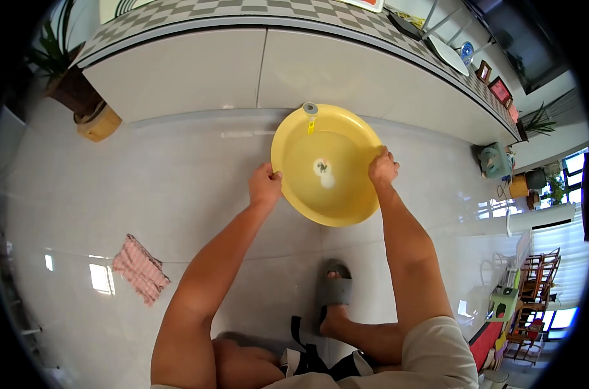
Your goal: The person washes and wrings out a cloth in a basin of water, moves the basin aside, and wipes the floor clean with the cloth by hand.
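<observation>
Glossy pale floor tiles are stretching below a long white cabinet, with a pink cloth lying at the lower left of the frame. At upper center, the left hand and right hand are pinching opposite sides of the rim of a yellow basin, evidently steadying it, though whether its base is touching the floor cannot be told. Any shift would probably be calling for even support from both sides.
</observation>
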A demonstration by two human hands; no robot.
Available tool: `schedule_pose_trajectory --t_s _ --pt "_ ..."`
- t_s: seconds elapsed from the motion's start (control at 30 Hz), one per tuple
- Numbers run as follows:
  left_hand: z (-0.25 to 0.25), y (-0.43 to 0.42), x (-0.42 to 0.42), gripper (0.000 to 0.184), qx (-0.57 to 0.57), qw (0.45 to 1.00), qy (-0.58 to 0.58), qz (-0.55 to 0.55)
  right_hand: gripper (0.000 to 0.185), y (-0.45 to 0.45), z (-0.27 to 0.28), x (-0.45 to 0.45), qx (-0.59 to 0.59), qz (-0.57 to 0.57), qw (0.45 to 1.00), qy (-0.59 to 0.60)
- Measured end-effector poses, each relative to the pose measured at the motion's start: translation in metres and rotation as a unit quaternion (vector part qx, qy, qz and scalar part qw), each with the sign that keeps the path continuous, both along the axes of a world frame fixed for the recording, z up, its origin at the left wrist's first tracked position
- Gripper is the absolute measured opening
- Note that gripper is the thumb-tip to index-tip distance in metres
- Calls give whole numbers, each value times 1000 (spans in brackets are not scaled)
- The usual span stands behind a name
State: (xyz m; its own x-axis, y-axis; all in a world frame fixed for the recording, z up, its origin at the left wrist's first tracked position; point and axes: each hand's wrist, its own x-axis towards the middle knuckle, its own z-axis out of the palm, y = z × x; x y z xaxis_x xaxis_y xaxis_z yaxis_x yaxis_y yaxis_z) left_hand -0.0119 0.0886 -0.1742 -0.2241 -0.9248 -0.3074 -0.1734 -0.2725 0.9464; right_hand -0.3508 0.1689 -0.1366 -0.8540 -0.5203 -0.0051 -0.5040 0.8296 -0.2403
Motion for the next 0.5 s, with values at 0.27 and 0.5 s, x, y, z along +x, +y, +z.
schedule_pose_trajectory --t_s 0.27,0.5 --pt "19 -8 92 22 -18 998 -43 41 34 -35 -17 30 -153 -11 977 -147" --pt "68 8 221 20 19 992 -59 106 33 -81 -2 151 -192 42 950 -241"
